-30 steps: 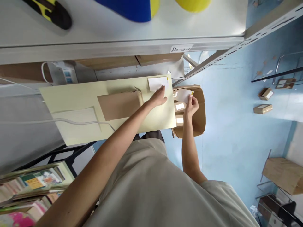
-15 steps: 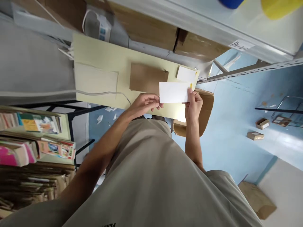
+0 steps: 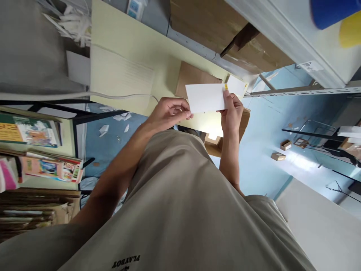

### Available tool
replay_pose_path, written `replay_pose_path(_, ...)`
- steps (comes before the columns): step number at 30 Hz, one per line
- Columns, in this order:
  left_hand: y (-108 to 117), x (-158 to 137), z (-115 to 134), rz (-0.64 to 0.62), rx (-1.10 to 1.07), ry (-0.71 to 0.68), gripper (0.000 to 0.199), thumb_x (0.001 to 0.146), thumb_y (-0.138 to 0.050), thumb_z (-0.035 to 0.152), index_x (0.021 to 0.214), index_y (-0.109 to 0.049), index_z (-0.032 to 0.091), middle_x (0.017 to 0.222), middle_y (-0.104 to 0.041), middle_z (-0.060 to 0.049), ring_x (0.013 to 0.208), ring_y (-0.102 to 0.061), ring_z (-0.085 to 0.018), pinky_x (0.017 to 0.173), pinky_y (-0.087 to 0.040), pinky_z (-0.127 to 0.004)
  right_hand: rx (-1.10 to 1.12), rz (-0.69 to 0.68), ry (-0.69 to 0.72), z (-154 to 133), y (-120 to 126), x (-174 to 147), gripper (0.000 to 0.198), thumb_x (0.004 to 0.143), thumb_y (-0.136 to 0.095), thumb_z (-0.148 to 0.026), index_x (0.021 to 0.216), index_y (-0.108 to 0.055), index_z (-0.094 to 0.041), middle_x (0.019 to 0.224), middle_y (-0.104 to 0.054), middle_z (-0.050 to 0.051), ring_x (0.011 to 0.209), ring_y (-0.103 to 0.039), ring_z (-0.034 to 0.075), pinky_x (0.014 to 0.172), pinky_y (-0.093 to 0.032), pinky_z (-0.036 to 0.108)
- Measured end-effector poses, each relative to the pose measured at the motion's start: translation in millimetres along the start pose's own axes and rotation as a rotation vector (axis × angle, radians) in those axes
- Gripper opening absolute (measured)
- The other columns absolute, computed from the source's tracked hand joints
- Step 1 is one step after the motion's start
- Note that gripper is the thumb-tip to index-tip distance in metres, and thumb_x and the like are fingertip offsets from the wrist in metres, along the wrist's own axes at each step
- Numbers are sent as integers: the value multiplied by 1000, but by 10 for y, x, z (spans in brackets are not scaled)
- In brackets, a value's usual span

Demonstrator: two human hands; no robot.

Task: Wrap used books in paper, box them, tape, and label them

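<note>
A blank white paper slip (image 3: pixel 207 98) with a small yellow mark at its upper right corner is held above the table, in front of my body. My right hand (image 3: pixel 232 111) grips its right end, thumb on top near the yellow mark. At the lower left corner of the slip, my left hand (image 3: pixel 173 111) has its fingers curled with the fingertips closed at the paper. Behind the slip, a brown cardboard piece (image 3: pixel 191 73) lies on the pale yellow table (image 3: pixel 126 30). A second white slip (image 3: pixel 237 84) with a yellow mark lies partly hidden beyond my right hand.
A large sheet (image 3: pixel 121 71) lies at the table's left, and a pale cable (image 3: pixel 118 97) crosses its edge. An open cardboard box (image 3: pixel 216 148) stands below the table's right end. Shelved books (image 3: pixel 31 131) are at left; cardboard boxes (image 3: pixel 203 22) stand behind the table.
The view has shifted, so the table and shelf sit differently in the picture. My right hand still holds the slip; my left fingertips have closed in at its lower left corner.
</note>
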State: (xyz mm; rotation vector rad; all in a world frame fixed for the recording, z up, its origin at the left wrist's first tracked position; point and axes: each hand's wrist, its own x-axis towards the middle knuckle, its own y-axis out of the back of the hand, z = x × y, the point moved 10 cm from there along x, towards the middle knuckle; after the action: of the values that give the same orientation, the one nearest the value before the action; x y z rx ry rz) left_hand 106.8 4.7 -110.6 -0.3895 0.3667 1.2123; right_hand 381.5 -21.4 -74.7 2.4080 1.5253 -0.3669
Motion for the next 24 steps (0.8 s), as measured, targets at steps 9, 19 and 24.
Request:
replay_pose_path(9,776,-5,177,-132,-57,-38,12,90,-93,23,87,-82,18,87,-77,-6,105,-88,-33,83,-76,-40,-113,-41,-155,196,-1063,-243,64,92,-86,-86,84,-62,-27,77,-63,-4,72,-72,13,59,-62,23)
replay_pose_path(19,1736,43,147,-63,-80,-50,9,95,-85,23,88,-82,18,85,-77,-6,107,-87,-33,86,-75,-42,-147,-83,-329,373,-2074,-667,63,90,-92,-82,84,-67,-25,78,-70,-3,67,-77,13,63,-63,24)
replay_pose_path(24,1906,17,412,-174,-62,-104,10,94,-86,23,86,-83,17,83,-77,-4,100,-87,-30,85,-73,-38,-347,-108,-219,353,-2344,-725,61,94,-86,-85,92,-74,-24,89,-77,2,79,-79,16,71,-65,28)
